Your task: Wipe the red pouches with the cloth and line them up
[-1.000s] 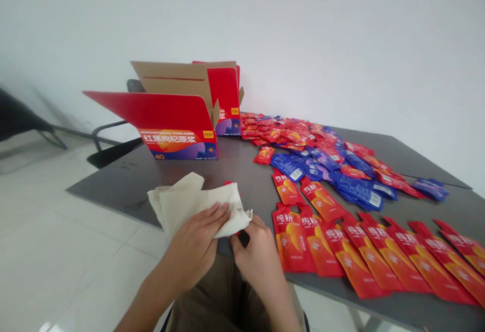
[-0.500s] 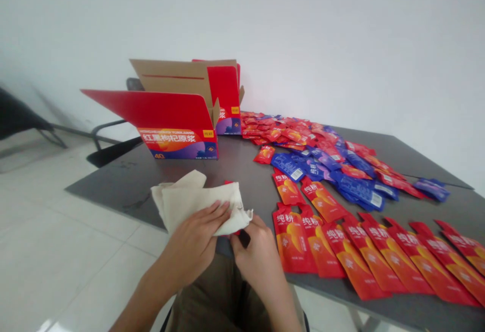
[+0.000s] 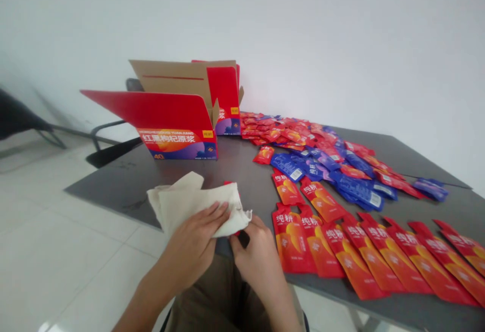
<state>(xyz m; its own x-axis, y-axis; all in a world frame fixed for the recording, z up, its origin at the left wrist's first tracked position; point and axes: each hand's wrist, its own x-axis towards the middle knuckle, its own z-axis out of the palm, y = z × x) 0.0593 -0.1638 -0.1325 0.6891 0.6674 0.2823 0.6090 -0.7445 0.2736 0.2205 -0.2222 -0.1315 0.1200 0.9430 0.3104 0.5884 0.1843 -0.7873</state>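
A folded cream cloth (image 3: 189, 200) is under my left hand (image 3: 199, 233), whose fingers press together over it near the table's front edge. Bits of a red pouch (image 3: 227, 183) peek out from beneath the cloth; most of it is covered. My right hand (image 3: 255, 251) is closed at the cloth's right end, thumb and fingers pinching at the pouch's edge, though the grip itself is partly hidden. Just right of that hand, red-and-orange pouches (image 3: 293, 241) lie in an overlapping row, printed side up.
A heap of red pouches (image 3: 295, 135) mixed with blue pouches (image 3: 356, 190) spreads over the back right of the grey table (image 3: 242, 160). Two open red cartons (image 3: 178, 142) stand at the back left, flaps raised. Black chairs (image 3: 113, 152) are beyond the table's left edge.
The cloth's left part has shifted very slightly left. Both hands keep nearly the same place and hold; the pouches and cartons have not moved.
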